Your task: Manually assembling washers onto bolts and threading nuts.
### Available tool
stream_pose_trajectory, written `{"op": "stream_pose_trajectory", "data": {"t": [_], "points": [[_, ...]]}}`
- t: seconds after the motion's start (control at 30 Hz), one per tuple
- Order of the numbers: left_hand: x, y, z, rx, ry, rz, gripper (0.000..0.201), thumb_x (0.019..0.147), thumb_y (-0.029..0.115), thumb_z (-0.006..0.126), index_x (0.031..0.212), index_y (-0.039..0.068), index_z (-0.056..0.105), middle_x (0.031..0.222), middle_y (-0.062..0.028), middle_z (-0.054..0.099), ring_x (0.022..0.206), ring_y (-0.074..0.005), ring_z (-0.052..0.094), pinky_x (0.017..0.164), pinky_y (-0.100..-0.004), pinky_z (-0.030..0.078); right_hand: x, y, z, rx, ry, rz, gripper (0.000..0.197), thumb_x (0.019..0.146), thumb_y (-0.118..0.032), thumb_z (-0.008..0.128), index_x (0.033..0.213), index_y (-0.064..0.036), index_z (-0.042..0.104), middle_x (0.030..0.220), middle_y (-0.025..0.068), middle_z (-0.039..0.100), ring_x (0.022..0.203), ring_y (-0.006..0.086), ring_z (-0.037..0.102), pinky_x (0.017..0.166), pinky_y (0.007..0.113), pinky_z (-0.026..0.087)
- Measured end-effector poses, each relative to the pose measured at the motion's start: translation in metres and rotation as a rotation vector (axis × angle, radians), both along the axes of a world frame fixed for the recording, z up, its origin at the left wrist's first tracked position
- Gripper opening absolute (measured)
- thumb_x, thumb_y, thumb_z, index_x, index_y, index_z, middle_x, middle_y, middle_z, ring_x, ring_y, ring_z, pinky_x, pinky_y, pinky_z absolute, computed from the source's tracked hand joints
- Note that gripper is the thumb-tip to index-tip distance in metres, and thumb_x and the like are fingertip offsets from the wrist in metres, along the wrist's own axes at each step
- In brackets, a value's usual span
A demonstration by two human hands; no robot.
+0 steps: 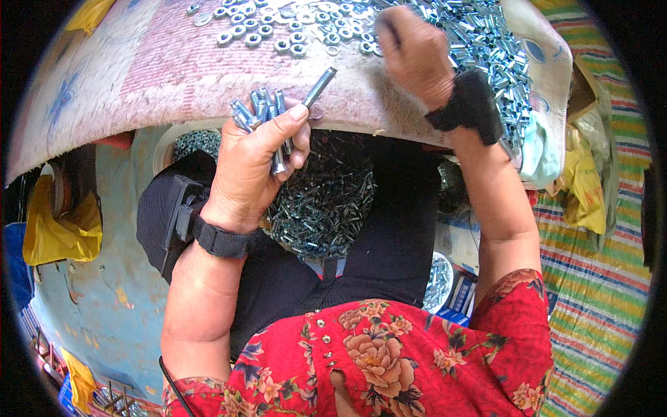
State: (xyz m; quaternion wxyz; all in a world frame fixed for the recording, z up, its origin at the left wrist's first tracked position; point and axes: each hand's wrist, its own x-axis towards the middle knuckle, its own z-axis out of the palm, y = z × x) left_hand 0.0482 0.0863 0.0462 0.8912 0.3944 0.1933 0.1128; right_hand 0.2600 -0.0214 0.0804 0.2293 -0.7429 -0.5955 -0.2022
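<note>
I see the left hand [253, 163] gripping a cluster of threaded bolts [262, 109]. Far right, the right hand [415, 59] curls beside hex nuts [298, 48]; I can't tell what it holds.

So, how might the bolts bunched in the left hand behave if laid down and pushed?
The bolts in the left hand look like shiny metal, so probably stiff and fairly heavy for their size. Their round, threaded shafts suggest they could roll when nudged, though the fuzzy-looking cloth would likely slow them.
</note>
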Motion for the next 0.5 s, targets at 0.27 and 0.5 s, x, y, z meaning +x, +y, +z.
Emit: {"op": "stream_pose_trajectory", "data": {"t": [0.27, 0.5], "points": [[-0.002, 0.003, -0.003, -0.060, -0.027, 0.051, 0.010, 0.080, 0.015, 0.061, 0.081, 0.006, 0.057, 0.062, -0.0020, 0.056, 0.047, -0.0084, 0.050, 0.037, -0.0172, 0.034, -0.028, 0.011, -0.020, -0.133, -0.075, 0.001, 0.008, 0.075, -0.008, 0.060, 0.079, -0.0019, 0.059, 0.071, 0.0116, 0.058, 0.064, 0.0261, 0.059, 0.056, 0.032, 0.047], [-0.002, 0.006, -0.002, -0.050, -0.031, 0.045, 0.009, 0.080, 0.015, 0.060, 0.081, 0.006, 0.058, 0.062, -0.0019, 0.056, 0.047, -0.0086, 0.050, 0.037, -0.0177, 0.034, -0.028, 0.026, -0.019, -0.270, -0.072, -0.105, 0.017, 0.076, -0.019, 0.061, 0.074, -0.0029, 0.060, 0.073, 0.0135, 0.059, 0.064, 0.0285, 0.059, 0.057, 0.034, 0.047]]}}
